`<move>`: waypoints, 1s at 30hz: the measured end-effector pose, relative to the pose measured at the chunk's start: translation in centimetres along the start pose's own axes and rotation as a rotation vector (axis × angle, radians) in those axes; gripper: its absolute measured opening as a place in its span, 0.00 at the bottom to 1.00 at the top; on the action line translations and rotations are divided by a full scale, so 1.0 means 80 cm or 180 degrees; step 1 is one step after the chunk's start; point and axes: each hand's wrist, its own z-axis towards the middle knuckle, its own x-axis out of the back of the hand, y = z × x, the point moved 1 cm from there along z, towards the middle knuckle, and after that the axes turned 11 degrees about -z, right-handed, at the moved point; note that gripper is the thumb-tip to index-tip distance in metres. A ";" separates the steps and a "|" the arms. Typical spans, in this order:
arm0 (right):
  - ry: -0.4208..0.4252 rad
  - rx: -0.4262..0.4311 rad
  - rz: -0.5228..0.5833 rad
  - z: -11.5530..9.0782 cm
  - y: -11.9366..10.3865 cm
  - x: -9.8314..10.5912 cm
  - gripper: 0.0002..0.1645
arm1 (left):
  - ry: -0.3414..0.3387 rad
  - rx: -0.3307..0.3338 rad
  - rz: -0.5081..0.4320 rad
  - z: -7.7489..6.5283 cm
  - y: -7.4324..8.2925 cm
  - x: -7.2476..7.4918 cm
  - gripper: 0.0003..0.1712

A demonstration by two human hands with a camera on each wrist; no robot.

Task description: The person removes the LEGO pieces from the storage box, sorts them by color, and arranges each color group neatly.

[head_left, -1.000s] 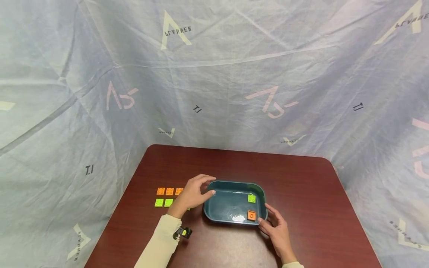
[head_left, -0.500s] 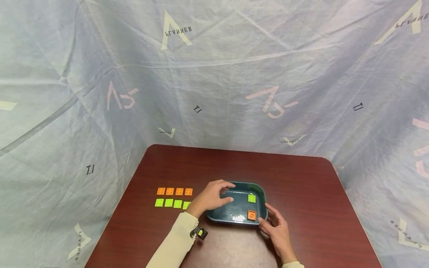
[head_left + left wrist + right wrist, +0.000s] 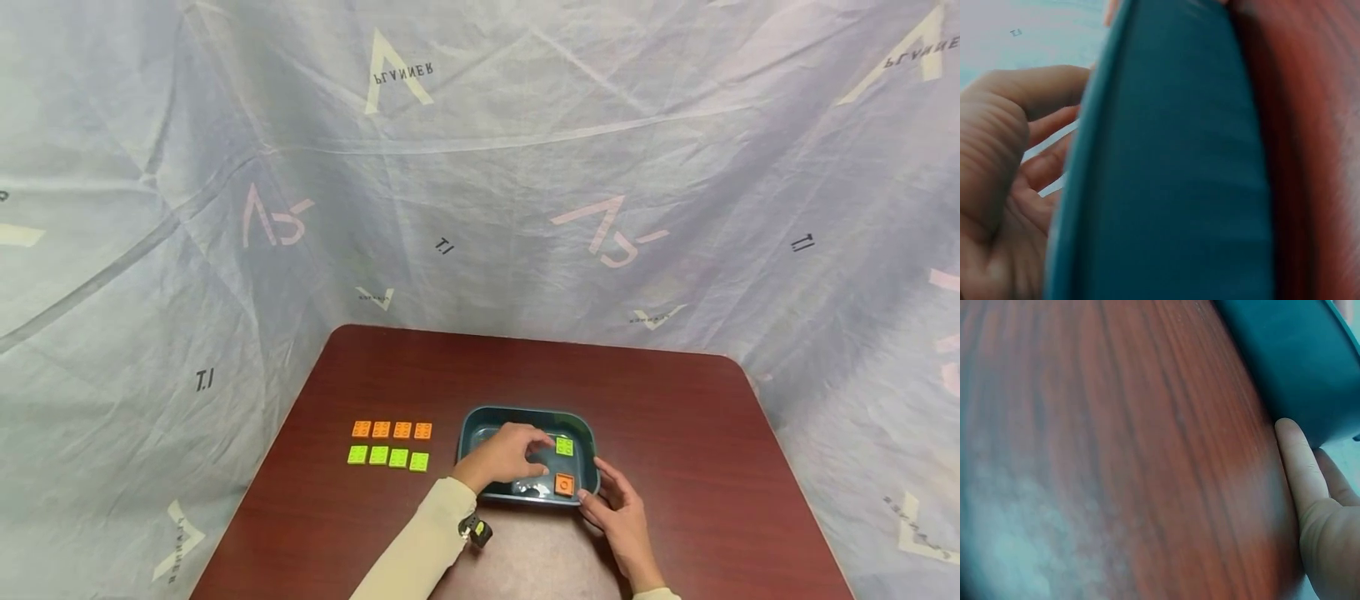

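Note:
A dark teal tray [image 3: 495, 413] stands on the table with a green building brick [image 3: 564, 447] in it, studs up. Nearer the front lies an orange building brick [image 3: 564, 484], hollow side up. My left hand [image 3: 504, 454] is over the tray, thumb and fingers apart, fingertips close to the green brick, nothing seen between them. In the left wrist view the tray's outer wall [image 3: 1179, 150] covers part of that hand. My right hand [image 3: 621, 512] touches the tray's right front corner from outside, with thumb and fingers extended; its thumb [image 3: 1300, 462] lies against the outer wall.
Left of the tray, a row of several orange bricks [image 3: 381, 429] lies behind a row of several green bricks [image 3: 378, 455]. The brown table [image 3: 660, 400] ends at the back against a grey printed cloth [image 3: 480, 200].
My left hand has moved right, from the tray's left end to above its middle, uncovering the brick rows. The right hand has stayed at the tray's corner.

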 end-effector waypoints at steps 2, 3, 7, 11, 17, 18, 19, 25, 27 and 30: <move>0.0006 0.0007 0.0007 0.000 -0.001 0.001 0.43 | -0.0038 -0.0020 0.0082 0.005 0.001 -0.007 0.25; 0.0006 0.0011 0.0000 0.000 -0.001 0.002 0.43 | -0.0044 -0.0024 0.0113 0.007 0.002 -0.010 0.25; 0.0002 -0.0046 -0.0041 0.000 -0.005 0.004 0.44 | -0.0102 -0.0064 0.0286 0.016 0.007 -0.023 0.24; -0.0012 -0.0129 -0.0085 -0.003 -0.010 0.004 0.44 | -0.0152 -0.0088 0.0481 0.024 0.010 -0.035 0.23; -0.0049 -0.0212 -0.0079 -0.007 -0.018 0.001 0.46 | -0.0179 -0.0109 0.0640 0.032 0.017 -0.052 0.24; -0.0051 -0.0210 -0.0085 -0.008 -0.019 0.001 0.46 | -0.0192 -0.0115 0.0664 0.033 0.019 -0.053 0.24; -0.0053 -0.0203 -0.0089 -0.007 -0.020 0.001 0.46 | -0.0203 -0.0130 0.0690 0.034 0.020 -0.055 0.24; -0.0075 -0.0171 -0.0164 -0.006 -0.020 -0.001 0.46 | -0.0315 -0.0114 0.0752 0.036 0.022 -0.062 0.22; -0.0083 -0.0184 -0.0185 -0.006 -0.020 0.000 0.46 | -0.0348 -0.0137 0.0787 0.037 0.022 -0.064 0.21; -0.0088 -0.0197 -0.0193 -0.006 -0.021 0.000 0.46 | -0.0372 -0.0183 0.0854 0.037 0.023 -0.065 0.20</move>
